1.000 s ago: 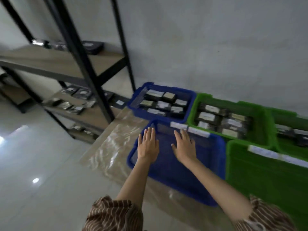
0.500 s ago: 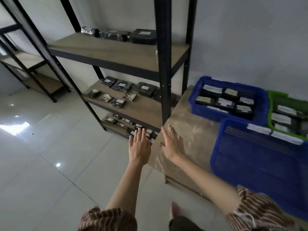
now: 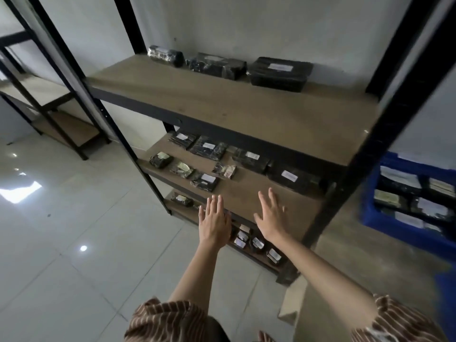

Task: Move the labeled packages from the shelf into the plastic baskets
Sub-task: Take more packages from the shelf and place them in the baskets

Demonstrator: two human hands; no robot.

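Reach step, nothing picked yet. My left hand and right hand: both grips apart, fingers straight, empty, over front edge of the mid shelf. Labeled packages: small labeled pkg just ahead-left of my left grip; big black pkg just beyond my right. More up top and below. Blue basket well off to right of my right grip, part filled. Next, I judge: drop each grip onto nearest pkg, curl fingers round, then swing right to basket.

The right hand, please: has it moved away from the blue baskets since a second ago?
Yes. The right hand was over the near blue basket; now it reaches over the middle shelf, open and empty, with the blue basket far to its right.
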